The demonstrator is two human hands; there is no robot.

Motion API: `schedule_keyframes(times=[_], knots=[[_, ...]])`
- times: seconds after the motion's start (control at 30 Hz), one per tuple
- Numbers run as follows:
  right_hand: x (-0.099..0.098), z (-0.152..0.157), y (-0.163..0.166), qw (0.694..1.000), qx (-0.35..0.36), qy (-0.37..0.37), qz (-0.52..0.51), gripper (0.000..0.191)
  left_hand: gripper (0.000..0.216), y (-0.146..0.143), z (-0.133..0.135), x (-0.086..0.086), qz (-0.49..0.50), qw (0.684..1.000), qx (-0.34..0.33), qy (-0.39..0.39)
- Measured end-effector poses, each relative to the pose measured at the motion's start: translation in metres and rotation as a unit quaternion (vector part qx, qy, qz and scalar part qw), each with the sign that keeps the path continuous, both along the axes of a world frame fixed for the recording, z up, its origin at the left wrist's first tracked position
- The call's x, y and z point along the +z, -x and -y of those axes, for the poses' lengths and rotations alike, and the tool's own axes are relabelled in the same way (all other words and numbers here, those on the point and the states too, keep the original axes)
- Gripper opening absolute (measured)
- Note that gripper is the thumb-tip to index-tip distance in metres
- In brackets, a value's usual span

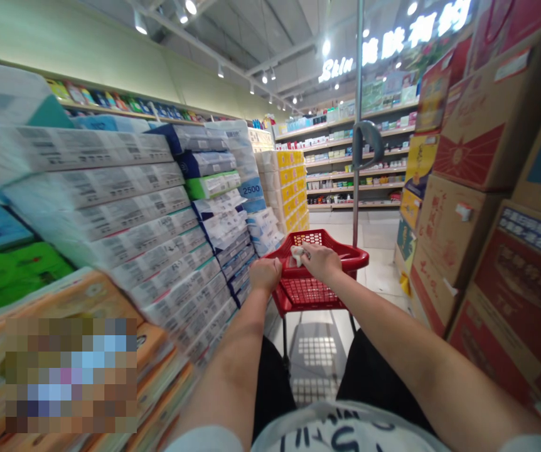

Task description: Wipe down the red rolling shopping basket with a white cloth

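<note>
A red plastic shopping cart (pixel 315 292) stands right in front of me, its basket made of a grid. My left hand (pixel 265 274) is closed around the left part of the cart's near rim. At the middle of that rim, my right hand (pixel 322 261) has its fingers closed on a small white crumpled thing (pixel 297 254), which looks like a tissue. Whether this hand also grips the rim is hidden. A tall metal pole (pixel 357 207) rises at the cart's right side, with a grey loop-shaped piece (pixel 368 145) high on it.
Tall stacks of wrapped tissue packs (pixel 143 201) line the left side closely. Yellow-and-white packs (pixel 284 182) stand farther ahead. Stacked cardboard boxes (pixel 468 125) border the right side. Tiled floor (pixel 378 232) runs between them toward stocked shelves (pixel 346 176) at the back.
</note>
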State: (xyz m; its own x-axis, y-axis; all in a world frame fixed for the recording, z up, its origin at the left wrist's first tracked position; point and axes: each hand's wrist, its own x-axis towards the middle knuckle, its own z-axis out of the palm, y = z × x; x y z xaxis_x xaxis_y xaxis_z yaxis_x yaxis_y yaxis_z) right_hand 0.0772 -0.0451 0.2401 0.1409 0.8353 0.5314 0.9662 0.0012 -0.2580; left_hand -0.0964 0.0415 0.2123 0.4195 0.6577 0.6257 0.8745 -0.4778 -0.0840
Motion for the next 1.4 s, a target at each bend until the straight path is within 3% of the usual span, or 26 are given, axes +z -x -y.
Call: schedule_keyframes(times=[0.2,0.37,0.43,0.6,0.8,0.93,1.1,1.23,1.4], knots=[[-0.011,0.011,-0.001,0.980,0.160,-0.086,0.082,0.033,0.047,0.004,-0.002,0.000,0.004,1.000,-0.003,0.000],[-0.027,0.003,0.004,0.989,0.057,-0.116,0.077,0.035,0.046,0.004,-0.002,-0.001,0.013,1.000,-0.001,-0.005],[-0.035,0.001,0.006,0.984,0.048,-0.142,0.096,0.035,0.045,0.006,-0.002,-0.002,0.010,0.999,-0.029,-0.010],[-0.044,0.006,0.003,0.953,0.141,-0.199,0.182,0.037,0.038,0.015,-0.004,-0.005,-0.012,0.993,-0.117,-0.012],[-0.051,0.014,0.006,0.952,0.170,-0.186,0.174,0.042,0.040,0.020,-0.005,-0.012,0.022,0.989,-0.134,-0.062],[-0.057,0.013,0.008,0.916,0.264,-0.178,0.245,0.045,0.047,0.022,-0.006,-0.017,0.006,0.987,-0.135,-0.085],[-0.055,0.012,0.012,0.941,0.197,-0.200,0.188,0.040,0.046,0.021,-0.008,-0.019,0.010,0.988,-0.128,-0.088],[-0.057,0.013,0.015,0.931,0.237,-0.180,0.211,0.044,0.045,0.019,-0.008,-0.020,0.015,0.989,-0.124,-0.079],[-0.055,0.013,0.016,0.945,0.212,-0.176,0.178,0.044,0.043,0.020,-0.008,-0.020,0.016,0.988,-0.128,-0.081]])
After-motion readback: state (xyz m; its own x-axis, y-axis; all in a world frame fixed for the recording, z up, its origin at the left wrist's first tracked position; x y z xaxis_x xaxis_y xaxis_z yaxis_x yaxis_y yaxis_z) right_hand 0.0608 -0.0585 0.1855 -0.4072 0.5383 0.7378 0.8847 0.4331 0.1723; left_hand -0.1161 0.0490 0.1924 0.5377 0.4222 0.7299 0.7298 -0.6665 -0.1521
